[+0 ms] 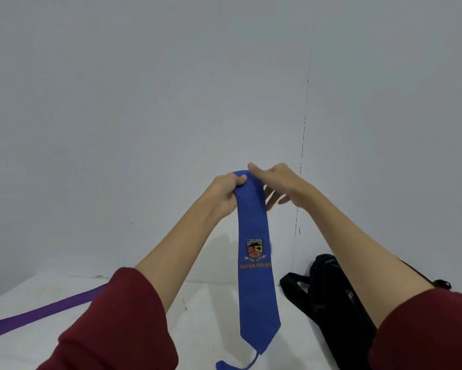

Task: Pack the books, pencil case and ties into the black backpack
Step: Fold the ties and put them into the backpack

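**Blue tie held up by both hands above the table**

Blue cloth hangs from two raised hands, both arms stretched forward and up in dark red sleeves (123, 321) pushed back to the elbows. The left hand (226, 193) grips the top fold of the blue tie (255, 276), its thumb curled over the front of the fabric. The right hand (274, 182) sits at the same fold from the other side, wrist bent, its thumb on the top of the tie and its fingers spread loosely behind the cloth; whether those fingers actually pinch the tie cannot be told.

The tie's long axis runs close to vertical, doubled over at the top, its wide pointed end hanging down toward the camera. A crest and yellow lettering face the viewer on the wide part. A narrower blue strip curls out beneath the point at the bottom edge of the view.

Below, a white table (211, 303) meets a pale wall. A purple tie (37, 313) lies flat on the left, running diagonally and passing under the left sleeve. The black backpack (331, 297) lies on the right of the table, partly hidden by the right forearm.
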Demonstrator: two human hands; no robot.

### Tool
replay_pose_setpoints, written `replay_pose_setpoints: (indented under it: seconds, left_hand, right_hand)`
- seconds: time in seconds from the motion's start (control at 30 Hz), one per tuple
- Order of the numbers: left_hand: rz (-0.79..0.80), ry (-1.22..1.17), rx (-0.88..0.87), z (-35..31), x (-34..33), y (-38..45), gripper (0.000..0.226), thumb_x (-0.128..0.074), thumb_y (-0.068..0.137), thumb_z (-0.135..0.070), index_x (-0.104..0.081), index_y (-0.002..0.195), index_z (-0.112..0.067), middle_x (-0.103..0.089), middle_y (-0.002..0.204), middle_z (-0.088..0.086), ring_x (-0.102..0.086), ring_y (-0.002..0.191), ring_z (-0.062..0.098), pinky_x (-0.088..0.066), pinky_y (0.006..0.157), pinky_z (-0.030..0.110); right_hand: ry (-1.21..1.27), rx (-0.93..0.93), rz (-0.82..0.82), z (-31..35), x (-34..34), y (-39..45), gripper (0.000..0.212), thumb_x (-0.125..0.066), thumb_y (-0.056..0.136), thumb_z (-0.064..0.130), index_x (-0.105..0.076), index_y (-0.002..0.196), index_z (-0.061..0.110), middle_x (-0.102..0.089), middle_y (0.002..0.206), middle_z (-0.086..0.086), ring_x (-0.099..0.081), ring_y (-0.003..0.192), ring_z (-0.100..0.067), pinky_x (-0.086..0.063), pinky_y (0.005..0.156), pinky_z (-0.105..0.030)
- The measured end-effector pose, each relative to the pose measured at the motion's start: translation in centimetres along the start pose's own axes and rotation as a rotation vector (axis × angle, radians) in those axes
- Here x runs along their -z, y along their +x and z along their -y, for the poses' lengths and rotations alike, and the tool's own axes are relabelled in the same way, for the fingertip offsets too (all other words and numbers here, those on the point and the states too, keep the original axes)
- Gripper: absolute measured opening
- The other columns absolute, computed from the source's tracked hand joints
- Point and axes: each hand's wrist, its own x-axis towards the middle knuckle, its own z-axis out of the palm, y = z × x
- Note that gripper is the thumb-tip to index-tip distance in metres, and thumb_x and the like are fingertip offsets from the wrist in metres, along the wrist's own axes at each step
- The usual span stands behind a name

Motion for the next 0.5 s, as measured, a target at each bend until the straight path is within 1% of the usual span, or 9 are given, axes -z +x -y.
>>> replay_pose_setpoints:
  seconds: [0.03,0.07,0.13,0.2,0.23,0.3,0.37,0.43,0.5]
  left_hand:
    - [-0.019,0.014,0.009,-0.2,0.1,0.1,0.031,-0.04,0.097,0.0,-0.05,0.124,0.009,-0.059,0.123,0.021,-0.062,0.091,0.026,-0.052,0.071,0.03]
    - [-0.02,0.027,0.016,-0.3,0.2,0.2,0.031,-0.039,0.097,-0.001,-0.05,0.125,0.01,-0.059,0.123,0.02,-0.061,0.095,0.026,-0.052,0.073,0.031]
    - [0.002,0.024,0.015,-0.7,0.4,0.2,0.031,-0.035,0.099,-0.003,-0.05,0.124,0.01,-0.057,0.128,0.018,-0.059,0.109,0.027,-0.049,0.081,0.034]
    - [0.027,-0.009,-0.016,-1.1,0.6,0.3,0.03,-0.034,0.1,-0.006,-0.052,0.121,0.007,-0.055,0.132,0.016,-0.054,0.119,0.028,-0.047,0.087,0.037]
    - [0.041,-0.013,-0.033,-1.4,0.7,0.4,0.029,-0.036,0.1,-0.007,-0.052,0.121,0.006,-0.055,0.131,0.015,-0.055,0.117,0.029,-0.047,0.087,0.039]
    - [0.067,-0.004,-0.057,-2.0,1.1,0.4,0.031,-0.042,0.099,-0.01,-0.05,0.125,0.004,-0.057,0.13,0.012,-0.061,0.105,0.03,-0.052,0.078,0.039]
    - [0.079,0.014,-0.069,-2.5,1.3,0.4,0.032,-0.045,0.098,-0.01,-0.048,0.127,0.002,-0.061,0.124,0.011,-0.064,0.095,0.027,-0.053,0.074,0.039]
    - [0.076,0.041,-0.071,-2.9,1.5,0.3,0.032,-0.046,0.097,-0.008,-0.047,0.127,0.002,-0.064,0.114,0.01,-0.065,0.093,0.027,-0.053,0.074,0.039]
    - [0.065,0.076,-0.078,-3.1,1.5,0.3,0.033,-0.046,0.097,-0.007,-0.046,0.129,0.002,-0.066,0.111,0.009,-0.067,0.09,0.026,-0.054,0.072,0.037]
  right_hand:
    - [-0.009,0.014,0.031,-0.3,-0.3,-0.3,0.052,-0.05,0.089,0.057,-0.06,0.093,0.006,-0.067,0.076,-0.005,-0.064,0.053,-0.02,-0.044,0.064,-0.031]
    - [0.003,0.033,0.036,-0.4,-0.6,-0.5,0.047,-0.056,0.087,0.054,-0.058,0.09,0.007,-0.066,0.076,-0.004,-0.064,0.053,-0.019,-0.046,0.061,-0.029]
    - [0.065,0.056,-0.007,-0.8,-1.1,-0.4,0.032,-0.068,0.085,0.036,-0.052,0.079,0.009,-0.064,0.071,-0.003,-0.062,0.052,-0.016,-0.046,0.055,-0.024]
    - [0.115,0.063,-0.058,-1.0,-1.5,-0.2,0.025,-0.07,0.084,0.018,-0.05,0.073,0.01,-0.062,0.068,-0.003,-0.06,0.051,-0.014,-0.044,0.052,-0.021]
    - [0.137,0.066,-0.072,-1.1,-1.6,0.0,0.023,-0.069,0.085,0.013,-0.051,0.071,0.01,-0.061,0.067,-0.004,-0.059,0.051,-0.013,-0.043,0.052,-0.02]
    - [0.185,0.071,-0.062,-1.3,-1.8,0.1,0.022,-0.065,0.087,0.009,-0.053,0.069,0.009,-0.06,0.069,-0.003,-0.058,0.053,-0.012,-0.044,0.054,-0.019]
    - [0.21,0.074,-0.033,-1.6,-2.0,-0.1,0.022,-0.062,0.09,0.01,-0.053,0.069,0.01,-0.06,0.071,-0.002,-0.057,0.056,-0.013,-0.043,0.057,-0.02]
    - [0.225,0.072,0.005,-2.1,-2.3,-0.3,0.022,-0.061,0.091,0.014,-0.053,0.07,0.012,-0.06,0.073,0.0,-0.055,0.058,-0.013,-0.041,0.059,-0.022]
    - [0.215,0.059,0.049,-2.8,-2.9,-0.7,0.023,-0.061,0.091,0.015,-0.053,0.07,0.013,-0.06,0.074,0.0,-0.054,0.06,-0.013,-0.04,0.06,-0.022]
